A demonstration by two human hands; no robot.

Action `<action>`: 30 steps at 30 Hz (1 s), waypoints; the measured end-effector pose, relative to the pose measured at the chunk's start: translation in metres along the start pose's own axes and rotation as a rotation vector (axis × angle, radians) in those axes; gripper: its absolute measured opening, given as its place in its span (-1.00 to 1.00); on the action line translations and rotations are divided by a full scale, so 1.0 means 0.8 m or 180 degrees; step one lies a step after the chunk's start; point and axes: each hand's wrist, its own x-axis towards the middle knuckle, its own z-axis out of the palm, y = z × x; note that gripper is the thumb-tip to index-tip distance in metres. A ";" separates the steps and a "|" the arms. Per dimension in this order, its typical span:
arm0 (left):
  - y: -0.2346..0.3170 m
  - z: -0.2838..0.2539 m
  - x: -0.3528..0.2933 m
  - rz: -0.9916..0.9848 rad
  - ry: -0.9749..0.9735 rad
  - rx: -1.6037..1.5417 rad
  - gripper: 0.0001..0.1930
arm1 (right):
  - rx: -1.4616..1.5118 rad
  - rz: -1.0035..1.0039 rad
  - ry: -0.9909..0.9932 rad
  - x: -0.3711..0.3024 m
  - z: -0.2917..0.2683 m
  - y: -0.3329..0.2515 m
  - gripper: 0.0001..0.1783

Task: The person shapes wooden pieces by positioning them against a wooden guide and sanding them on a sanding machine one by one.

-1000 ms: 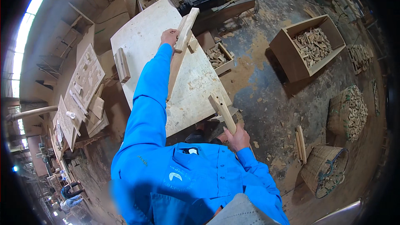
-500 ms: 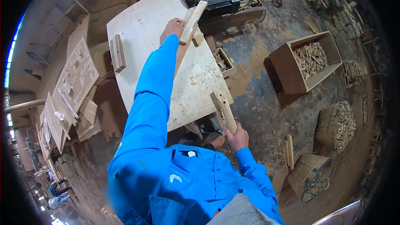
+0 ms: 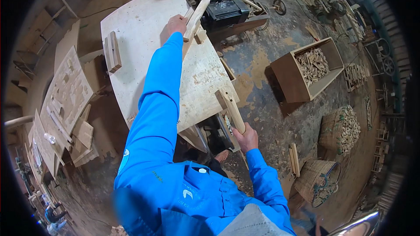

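Observation:
My left hand [image 3: 177, 24] reaches across the pale worktable [image 3: 205, 88], fingers curled against the side of a light wooden piece [image 3: 197, 19] at its far right edge. A small wood block [image 3: 200, 36] sits beside that piece. Low at the table's near right corner, my right hand [image 3: 246, 137] is closed round the near end of a wooden bar [image 3: 234, 112] with dark holes in it. The bar's far end lies over the table edge, against a short brown piece [image 3: 220, 98]. My left fingertips are partly hidden.
Stacked wood strips [image 3: 112, 52] lie on the table's left. Beyond it stands a dark motor [image 3: 225, 10]. On the floor to the right are a box of offcuts [image 3: 282, 76], two wicker baskets [image 3: 331, 133] and loose sticks [image 3: 294, 159]. Boards [image 3: 65, 89] lean at left.
The whole view has shifted and turned slightly, so the table and floor things sit a little further left. Both hands keep nearly the same places at the wood.

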 end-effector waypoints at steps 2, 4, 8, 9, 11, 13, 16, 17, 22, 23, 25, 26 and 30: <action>0.008 -0.004 -0.006 -0.0081 -0.0212 0.0071 -0.66 | -0.0069 0.0054 0.0013 0.001 0.001 0.002 -0.46; 0.026 -0.004 -0.016 -0.0050 -0.0332 0.0073 -0.64 | -0.0128 0.0143 0.0030 -0.002 -0.002 0.006 -0.46; 0.014 -0.014 -0.020 -0.0016 -0.0272 0.0109 -0.61 | 0.0050 -0.0001 0.0102 -0.012 -0.007 0.005 -0.44; 0.013 -0.014 -0.023 0.0008 -0.0285 0.0126 -0.61 | -0.0026 0.0002 0.0057 -0.015 -0.009 0.006 -0.44; 0.015 -0.015 -0.035 0.0048 -0.0417 0.0183 -0.60 | -0.0132 0.0040 0.0003 -0.021 -0.011 0.016 -0.45; 0.026 -0.010 -0.053 0.0046 -0.0508 0.0184 -0.60 | -0.0090 0.0072 0.0041 -0.031 -0.012 0.033 -0.46; 0.024 -0.009 -0.074 -0.0046 -0.0542 0.0084 -0.60 | -0.0025 0.0080 -0.0010 -0.045 -0.015 0.048 -0.47; 0.019 -0.008 -0.080 -0.0093 -0.0528 -0.0026 -0.60 | 0.0013 0.0103 -0.0063 -0.050 -0.015 0.051 -0.47; 0.004 0.000 -0.111 0.0277 -0.0105 -0.0141 -0.64 | 0.0059 0.0120 -0.0111 -0.076 -0.021 0.068 -0.43; 0.006 -0.002 -0.116 0.0429 -0.0069 -0.0088 -0.65 | 0.0056 0.0156 -0.0128 -0.079 -0.021 0.073 -0.41; 0.008 -0.011 -0.125 0.0795 0.0318 0.0172 -0.67 | 0.0072 0.0107 -0.0083 -0.087 -0.019 0.080 -0.41; 0.006 -0.017 -0.129 0.1156 0.0705 0.0443 -0.69 | 0.0091 0.0057 -0.0047 -0.091 -0.020 0.082 -0.40; 0.006 -0.027 -0.157 0.1620 0.0122 0.0694 -0.66 | 0.0001 0.0209 -0.0191 -0.108 -0.025 0.092 -0.42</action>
